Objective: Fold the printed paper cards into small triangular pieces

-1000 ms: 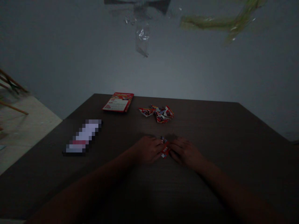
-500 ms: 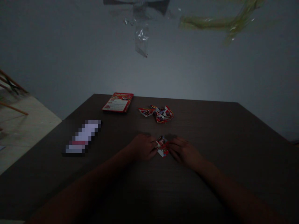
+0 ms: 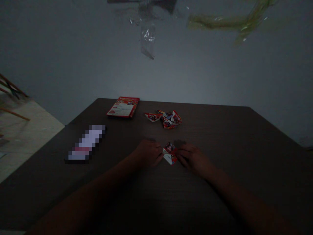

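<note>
A small folded piece of red and white printed paper (image 3: 170,152) lies on the dark table between my hands. My left hand (image 3: 148,153) pinches its left edge, fingers curled together. On the opposite side, the fingertips of my right hand (image 3: 192,157) close on its right edge. The paper has a picture on its upper part and a white flap at the lower left. Just beyond it sits a small heap of folded red and white paper pieces (image 3: 168,120). Dim light hides the details of my fingertips.
A stack of red printed leaflets (image 3: 124,107) rests near the table's back left. A phone with a blurred screen (image 3: 86,143) lies at the left. Behind the table (image 3: 220,130) stands a wall (image 3: 220,71) with tape strips. Wooden poles (image 3: 13,86) show at far left.
My fingers have shifted slightly on the folded paper, and more of its picture and white flap shows between them. The heap, leaflets and phone stay in place.
</note>
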Motion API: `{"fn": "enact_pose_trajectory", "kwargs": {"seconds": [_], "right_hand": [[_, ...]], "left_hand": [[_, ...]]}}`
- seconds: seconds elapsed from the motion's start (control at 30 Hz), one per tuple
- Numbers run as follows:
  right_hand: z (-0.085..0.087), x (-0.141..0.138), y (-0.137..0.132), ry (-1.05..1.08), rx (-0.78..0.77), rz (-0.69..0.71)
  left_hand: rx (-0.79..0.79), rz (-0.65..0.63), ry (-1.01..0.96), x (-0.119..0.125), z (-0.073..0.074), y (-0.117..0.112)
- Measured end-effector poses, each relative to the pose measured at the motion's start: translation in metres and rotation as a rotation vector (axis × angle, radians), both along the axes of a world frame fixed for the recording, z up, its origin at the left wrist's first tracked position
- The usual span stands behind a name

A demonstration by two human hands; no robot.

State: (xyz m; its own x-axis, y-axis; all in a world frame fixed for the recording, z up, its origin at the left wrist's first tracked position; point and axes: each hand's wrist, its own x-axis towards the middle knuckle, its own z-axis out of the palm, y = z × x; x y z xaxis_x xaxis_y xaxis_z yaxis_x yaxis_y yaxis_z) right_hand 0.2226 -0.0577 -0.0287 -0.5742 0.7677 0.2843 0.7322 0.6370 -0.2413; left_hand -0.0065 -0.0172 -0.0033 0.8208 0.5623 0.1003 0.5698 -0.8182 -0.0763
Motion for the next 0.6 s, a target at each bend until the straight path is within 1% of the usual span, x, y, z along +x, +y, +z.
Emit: {"fn": "enact_pose_trajectory", "kwargs": {"seconds": [0.2,0.33,0.6], "right_hand": [[-0.0063,0.0005,0.002,-0.006,-0.011,-0.073],[-0.0052,-0.0007,0.0028,0.008,-0.025,-0.096],[-0.0024,-0.002,0.0049,-0.024,-0.058,-0.224]], "left_hand": [[-0.084,0.058,0.007,0.0022,0.0011,-0.0009],[-0.144,0.082,-0.024,0.0039,0.0017,0.0009],[-0.182,0.121,-0.088,0.0041,-0.0066,0.0039]]}}
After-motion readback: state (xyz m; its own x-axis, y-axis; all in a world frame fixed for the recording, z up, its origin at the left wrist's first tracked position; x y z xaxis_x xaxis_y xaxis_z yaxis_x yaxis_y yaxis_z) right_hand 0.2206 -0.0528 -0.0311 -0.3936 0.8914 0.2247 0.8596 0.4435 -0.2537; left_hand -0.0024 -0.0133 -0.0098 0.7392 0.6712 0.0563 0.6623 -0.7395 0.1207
